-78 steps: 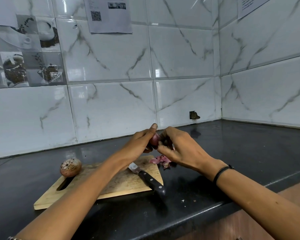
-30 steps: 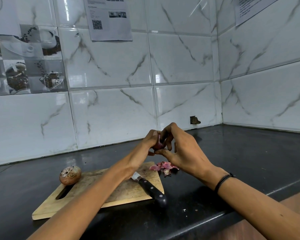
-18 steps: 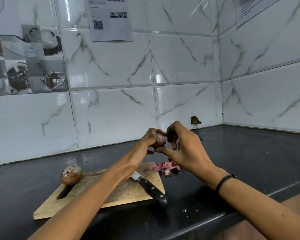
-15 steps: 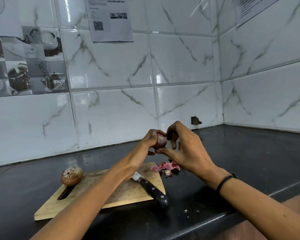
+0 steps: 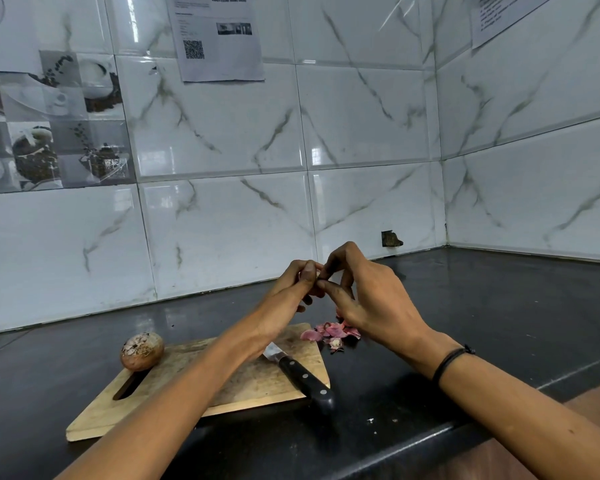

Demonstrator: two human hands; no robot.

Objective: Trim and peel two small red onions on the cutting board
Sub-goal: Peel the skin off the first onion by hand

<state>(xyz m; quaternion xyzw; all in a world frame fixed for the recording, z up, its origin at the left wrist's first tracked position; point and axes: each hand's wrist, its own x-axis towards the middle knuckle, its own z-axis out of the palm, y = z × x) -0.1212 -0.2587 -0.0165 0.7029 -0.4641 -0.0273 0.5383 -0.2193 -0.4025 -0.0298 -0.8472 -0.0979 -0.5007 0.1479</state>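
Red onion point(image 5: 317, 274), likely slick and light, sits nearly hidden in my left hand point(image 5: 284, 292), fingers curled round it above the desk point(image 5: 465, 306); my right hand point(image 5: 374, 303) pinches its papery skin, which should tear easily.

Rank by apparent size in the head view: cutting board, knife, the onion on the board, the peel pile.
1. cutting board
2. knife, partly hidden by the forearm
3. onion on the board and peel pile: about alike, no ranking.

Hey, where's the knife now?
The knife lies on the right end of the cutting board, handle toward the person, just below the pink onion peels in the head view.
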